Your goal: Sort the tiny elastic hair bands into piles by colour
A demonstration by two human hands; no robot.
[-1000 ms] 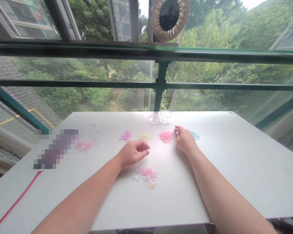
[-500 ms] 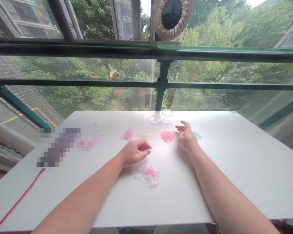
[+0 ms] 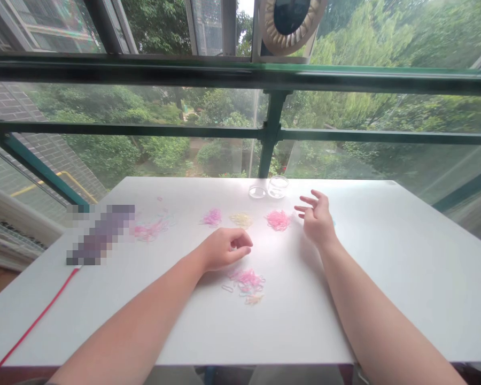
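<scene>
My left hand (image 3: 226, 248) is above the table's middle, its fingers curled in towards the thumb; whatever is between the tips, if anything, is too small to see. Just in front of it lies a mixed pile of small rubber bands (image 3: 246, 280), mostly pink with some yellowish ones. Behind it are a purple pile (image 3: 212, 217) and a pale yellow pile (image 3: 241, 220). My right hand (image 3: 317, 220) is raised with fingers spread, holding nothing visible. To its left sits a bright pink pile (image 3: 278, 220). It hides most of a blue pile (image 3: 334, 222).
A clear round jar (image 3: 278, 187) and a clear lid (image 3: 257, 191) stand at the back edge of the white table (image 3: 404, 299). Loose mixed bands (image 3: 149, 230) lie left. A blurred-out object (image 3: 100, 235) with a red cord (image 3: 36, 323) lies far left. Windows rise behind.
My right hand has shifted slightly right and up, its fingers spreading wider and covering more of the blue pile. My left hand stays curled near the mixed pile. The view has tilted slightly.
</scene>
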